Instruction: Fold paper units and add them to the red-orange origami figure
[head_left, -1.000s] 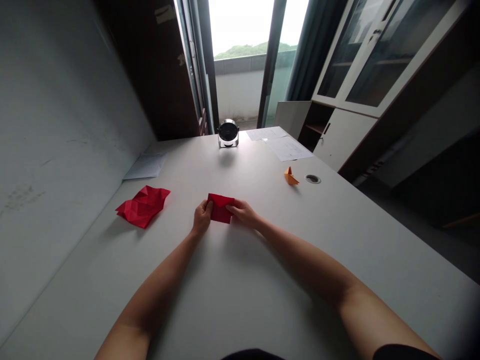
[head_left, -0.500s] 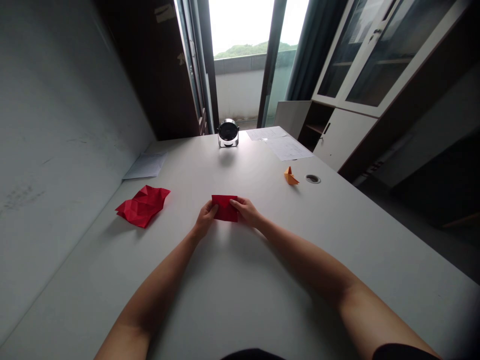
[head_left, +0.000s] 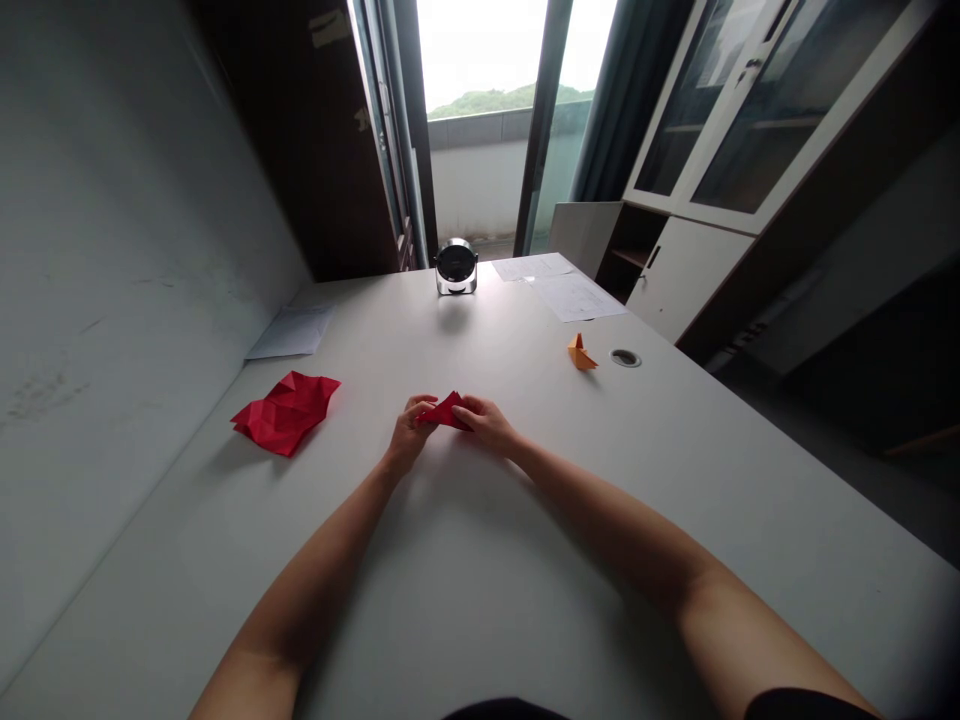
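Observation:
Between my two hands is a folded piece of red paper point(head_left: 448, 411), raised to a peak in its middle and held just above the white table point(head_left: 480, 560). My left hand point(head_left: 410, 428) pinches its left corner, fingers curled round it. On the other side, my right hand point(head_left: 486, 421) grips the right part, with the thumb on the near face. Parts of the paper are covered by my fingers. To the left lies a larger creased sheet of red paper point(head_left: 287, 412), touched by neither hand.
An orange folded-paper figure point(head_left: 580, 353) sits right of my hands, beside a round cable hole point(head_left: 625, 357). A small round black device on a stand point(head_left: 456, 264) is at the back. Printed sheets point(head_left: 576, 297) lie back right, a pale packet point(head_left: 291, 332) back left by the wall.
The red paper in my hands was a flat rectangle facing me; now it is bent into a peaked shape. Both hands have shifted their fingers on it but stayed in place.

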